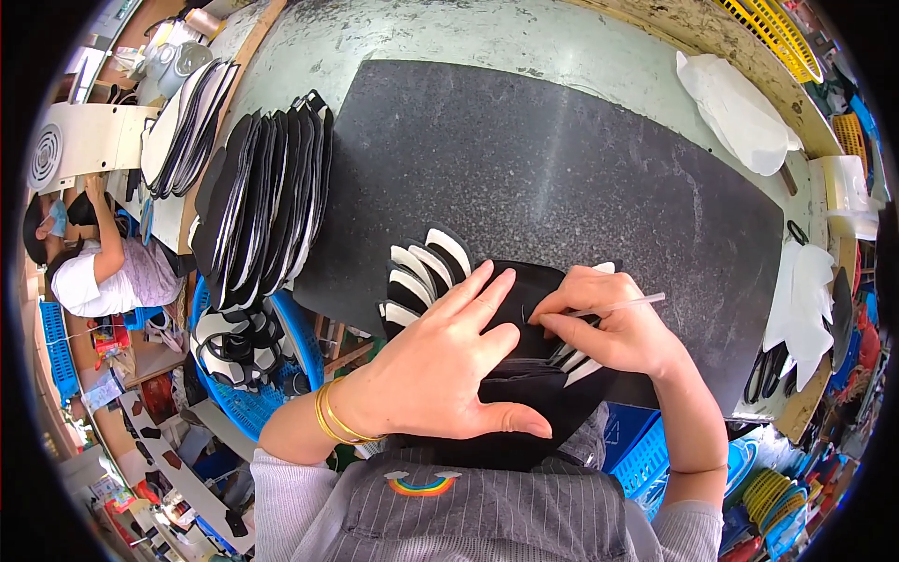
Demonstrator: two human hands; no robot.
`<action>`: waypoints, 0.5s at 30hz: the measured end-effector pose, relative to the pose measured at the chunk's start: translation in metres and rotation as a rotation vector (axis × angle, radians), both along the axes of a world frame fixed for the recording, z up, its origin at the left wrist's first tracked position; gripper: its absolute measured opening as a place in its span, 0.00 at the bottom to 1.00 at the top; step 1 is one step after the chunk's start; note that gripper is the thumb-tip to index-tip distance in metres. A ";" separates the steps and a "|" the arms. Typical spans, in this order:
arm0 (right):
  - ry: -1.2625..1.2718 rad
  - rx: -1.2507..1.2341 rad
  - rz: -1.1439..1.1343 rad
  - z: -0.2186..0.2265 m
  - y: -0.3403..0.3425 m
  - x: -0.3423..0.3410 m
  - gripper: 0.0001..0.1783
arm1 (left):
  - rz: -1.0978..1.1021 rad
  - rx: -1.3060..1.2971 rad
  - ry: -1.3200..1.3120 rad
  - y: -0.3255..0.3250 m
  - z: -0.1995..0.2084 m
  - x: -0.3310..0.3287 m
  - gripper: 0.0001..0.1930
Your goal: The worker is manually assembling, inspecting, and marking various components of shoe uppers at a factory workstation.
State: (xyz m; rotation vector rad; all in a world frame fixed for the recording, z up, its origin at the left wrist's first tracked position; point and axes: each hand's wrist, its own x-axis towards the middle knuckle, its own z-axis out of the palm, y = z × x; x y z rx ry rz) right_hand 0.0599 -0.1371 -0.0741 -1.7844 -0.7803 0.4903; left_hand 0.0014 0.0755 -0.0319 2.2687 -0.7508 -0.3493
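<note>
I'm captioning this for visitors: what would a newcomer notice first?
Probably the left hand, spread over black-and-white pieces at centre, and the right hand gripping a slim pale tool. Next, the large black mat beyond and the thick stack at its left. A rainbow patch sits bottom centre.

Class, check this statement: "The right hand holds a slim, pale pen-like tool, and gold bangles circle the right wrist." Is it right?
Not quite: the gold bangles circle the left wrist, as the head view shows. The right hand does hold the pen-like tool.
</note>
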 end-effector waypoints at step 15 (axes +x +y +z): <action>0.526 0.210 -0.171 0.011 -0.004 0.003 0.07 | 0.112 -0.016 -0.124 -0.009 0.010 -0.015 0.40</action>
